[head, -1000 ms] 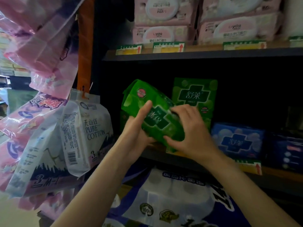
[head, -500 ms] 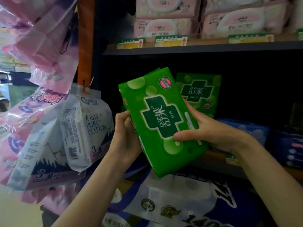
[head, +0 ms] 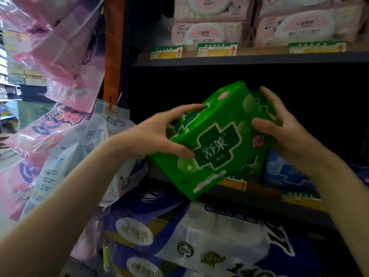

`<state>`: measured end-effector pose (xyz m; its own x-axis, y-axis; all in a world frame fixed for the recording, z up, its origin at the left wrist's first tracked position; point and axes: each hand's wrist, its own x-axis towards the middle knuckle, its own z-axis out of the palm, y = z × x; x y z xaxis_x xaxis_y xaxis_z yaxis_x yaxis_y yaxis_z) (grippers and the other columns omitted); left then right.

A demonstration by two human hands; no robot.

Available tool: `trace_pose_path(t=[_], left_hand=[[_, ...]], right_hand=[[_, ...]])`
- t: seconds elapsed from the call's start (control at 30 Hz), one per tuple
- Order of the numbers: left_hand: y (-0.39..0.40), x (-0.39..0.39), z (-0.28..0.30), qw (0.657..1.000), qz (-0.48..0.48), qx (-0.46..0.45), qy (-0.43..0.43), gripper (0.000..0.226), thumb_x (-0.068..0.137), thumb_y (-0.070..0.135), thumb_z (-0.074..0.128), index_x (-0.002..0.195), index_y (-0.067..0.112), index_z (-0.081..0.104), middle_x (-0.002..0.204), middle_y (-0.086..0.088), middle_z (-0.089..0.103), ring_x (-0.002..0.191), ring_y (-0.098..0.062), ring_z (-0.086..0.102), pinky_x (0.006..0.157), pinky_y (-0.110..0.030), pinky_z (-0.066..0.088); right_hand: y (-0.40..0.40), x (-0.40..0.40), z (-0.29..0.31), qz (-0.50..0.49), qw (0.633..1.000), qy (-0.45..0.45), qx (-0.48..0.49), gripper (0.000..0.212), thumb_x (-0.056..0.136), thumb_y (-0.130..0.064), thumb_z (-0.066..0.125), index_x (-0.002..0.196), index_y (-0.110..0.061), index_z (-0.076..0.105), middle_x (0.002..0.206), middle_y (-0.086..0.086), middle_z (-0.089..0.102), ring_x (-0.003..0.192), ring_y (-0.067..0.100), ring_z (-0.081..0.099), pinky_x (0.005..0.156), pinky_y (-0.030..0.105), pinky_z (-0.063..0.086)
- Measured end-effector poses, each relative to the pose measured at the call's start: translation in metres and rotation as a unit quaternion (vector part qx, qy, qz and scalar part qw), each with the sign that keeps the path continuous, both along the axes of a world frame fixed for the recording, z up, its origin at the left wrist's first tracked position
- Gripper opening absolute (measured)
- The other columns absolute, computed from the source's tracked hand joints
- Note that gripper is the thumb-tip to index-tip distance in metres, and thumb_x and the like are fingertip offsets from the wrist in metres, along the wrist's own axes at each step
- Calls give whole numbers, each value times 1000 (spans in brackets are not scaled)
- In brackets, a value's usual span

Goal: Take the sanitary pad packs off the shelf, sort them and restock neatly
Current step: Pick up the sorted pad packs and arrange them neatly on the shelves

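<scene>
Single view: head-worn wide-angle camera, facing forward and slightly down into a shop shelf bay [head: 249,58]. Close range; both forearms enter from the bottom edge, left hand [head: 159,134] and right hand [head: 283,132] meeting at frame centre. Hanging packs [head: 60,47] crowd the left edge. Frame edges bend with lens distortion. No second view.

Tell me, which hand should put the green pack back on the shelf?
Probably the right hand. It grips the green pack at the end nearest the dark shelf opening, beside the blue packs. The left hand holds the outer end, by the hanging bags.
</scene>
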<state>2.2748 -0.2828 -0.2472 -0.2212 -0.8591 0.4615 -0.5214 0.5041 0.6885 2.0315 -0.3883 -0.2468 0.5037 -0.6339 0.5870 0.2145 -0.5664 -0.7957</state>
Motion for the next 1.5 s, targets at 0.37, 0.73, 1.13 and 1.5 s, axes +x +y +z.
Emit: trace_pose_path(t=[0.37, 0.73, 1.13, 1.5], left_hand=[[-15, 25, 41, 887, 344, -279, -128, 38, 86, 13, 61, 123, 19, 58, 123, -3, 54, 110, -12, 51, 85, -14, 34], [-64, 17, -44, 929, 329, -63, -157, 85, 86, 18, 63, 150, 19, 7, 149, -15, 17, 135, -32, 29, 108, -46, 33], [-113, 10, -35, 877, 395, -18, -275, 91, 91, 31, 58, 149, 23, -12, 154, -22, -7, 121, -36, 47, 92, -37, 43], [-141, 21, -46, 811, 431, 23, -396, 82, 92, 19, 58, 149, 30, 0, 156, -14, -3, 133, -48, 25, 95, -43, 44]], right_hand=[[1, 59, -8, -274, 960, -18, -59, 86, 77, -49, 69, 144, -29, 19, 141, 2, 42, 126, 24, 44, 103, 49, 41], [-17, 146, -71, -373, 899, 190, -129, 87, 90, -55, 48, 149, -21, -6, 138, 13, 30, 117, 33, 45, 72, 31, 37], [-50, 133, -57, -454, 744, 393, -293, 59, 91, -43, 53, 135, -5, 41, 132, 10, 46, 126, 27, 33, 93, 36, 38], [-62, 101, -60, -551, 689, 325, -342, 61, 47, -20, 90, 103, -11, 69, 115, 19, 62, 109, 39, 56, 90, 53, 46]])
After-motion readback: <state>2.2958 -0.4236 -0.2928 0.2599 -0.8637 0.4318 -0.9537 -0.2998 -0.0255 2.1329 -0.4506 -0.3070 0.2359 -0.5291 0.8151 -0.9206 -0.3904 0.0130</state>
